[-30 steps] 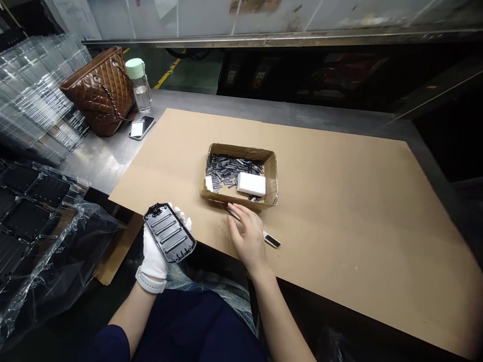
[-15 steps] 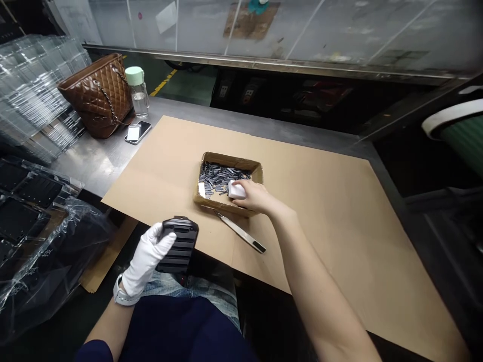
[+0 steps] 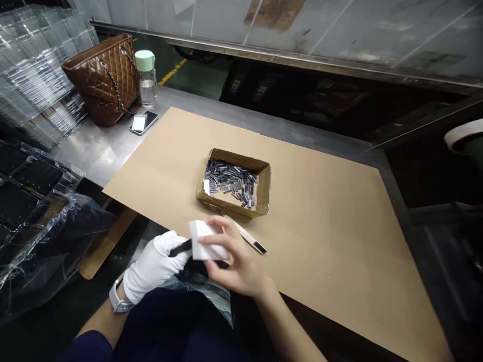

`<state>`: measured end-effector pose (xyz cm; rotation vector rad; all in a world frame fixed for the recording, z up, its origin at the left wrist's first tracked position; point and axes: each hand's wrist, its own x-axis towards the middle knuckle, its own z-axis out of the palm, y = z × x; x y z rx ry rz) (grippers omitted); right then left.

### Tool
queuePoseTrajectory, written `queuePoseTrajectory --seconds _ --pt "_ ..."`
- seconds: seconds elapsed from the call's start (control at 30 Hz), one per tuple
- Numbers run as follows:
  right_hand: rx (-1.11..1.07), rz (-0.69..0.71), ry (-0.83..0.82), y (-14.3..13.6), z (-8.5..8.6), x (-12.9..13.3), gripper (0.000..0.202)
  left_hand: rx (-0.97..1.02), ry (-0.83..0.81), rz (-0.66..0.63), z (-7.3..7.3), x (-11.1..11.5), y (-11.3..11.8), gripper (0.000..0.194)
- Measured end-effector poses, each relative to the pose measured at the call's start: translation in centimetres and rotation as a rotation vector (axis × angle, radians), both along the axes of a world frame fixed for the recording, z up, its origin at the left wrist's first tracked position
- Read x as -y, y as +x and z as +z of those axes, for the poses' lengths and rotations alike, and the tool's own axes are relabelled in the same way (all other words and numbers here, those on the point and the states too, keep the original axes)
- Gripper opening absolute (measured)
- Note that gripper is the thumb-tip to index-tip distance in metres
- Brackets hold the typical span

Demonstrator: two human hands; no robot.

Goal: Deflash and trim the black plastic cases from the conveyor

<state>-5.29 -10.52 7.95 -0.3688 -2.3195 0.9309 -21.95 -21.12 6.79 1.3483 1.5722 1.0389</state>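
My left hand (image 3: 153, 264), in a white glove, is closed round a black ribbed plastic part (image 3: 181, 248), seen nearly edge-on and mostly hidden. A white foam-like block (image 3: 202, 242) is pinched in the bare fingers of my right hand (image 3: 241, 262). The block is up against the black part, or right in front of it. Beyond the hands stands an open cardboard box (image 3: 234, 207) with many small dark strips (image 3: 228, 176) inside. Between the box and my right hand lies a slim pale tool (image 3: 249, 238) with a black end, its other end beside the box.
Brown cardboard (image 3: 324, 221) covers much of the metal table (image 3: 96, 161). At the far left are a quilted brown bag (image 3: 103, 83), a bottle with a green lid (image 3: 146, 80) and a phone (image 3: 150, 119). Plastic-wrapped black parts (image 3: 33, 176) sit on the left, below stacked clear trays (image 3: 33, 65).
My right hand has brought the white block from inside the box back to the black part. The black part has turned from showing its ribbed face to nearly edge-on.
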Motion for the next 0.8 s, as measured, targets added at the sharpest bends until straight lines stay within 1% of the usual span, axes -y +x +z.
queuePoseTrajectory --seconds 0.1,0.2,0.3,0.4,0.47,0.5,0.6,0.63,0.73,0.8 --pt "0.035 0.026 0.051 0.0 -0.5 0.1 0.038 -0.062 -0.047 -0.026 -0.3 0.2 -0.2 0.014" --pt "0.041 -0.076 0.028 0.4 -1.0 -0.2 0.035 -0.153 -0.082 -0.019 -0.4 0.3 -0.3 0.021" --pt "0.009 -0.103 0.013 0.6 -1.0 0.2 0.035 -0.171 -0.028 -0.026 -0.4 0.2 -0.3 0.024" --pt "0.016 -0.147 0.000 0.2 -0.7 1.0 0.033 -0.155 0.015 0.024 -0.5 0.0 0.0 0.017" --pt "0.024 -0.168 0.029 -0.3 -0.7 1.5 0.032 -0.129 0.025 0.050 -0.6 -0.1 0.3 0.010" --pt "0.023 -0.196 0.045 -0.6 -0.8 1.7 0.030 -0.141 0.021 0.057 -0.7 0.0 0.4 0.011" --pt "0.000 -0.372 0.055 -1.3 -1.4 2.2 0.024 -0.237 -0.022 0.066 -0.9 0.1 0.8 0.015" --pt "-0.017 -0.408 0.061 -1.4 -1.6 2.4 0.023 -0.246 -0.035 0.068 -1.0 0.2 0.9 0.015" --pt "-0.047 -0.389 0.122 -1.5 -2.0 3.1 0.025 -0.187 -0.030 0.100 -1.3 0.4 1.0 0.008" --pt "-0.044 -0.420 0.154 -1.5 -2.1 3.4 0.024 -0.157 -0.031 0.111 -1.4 0.4 1.0 0.008"
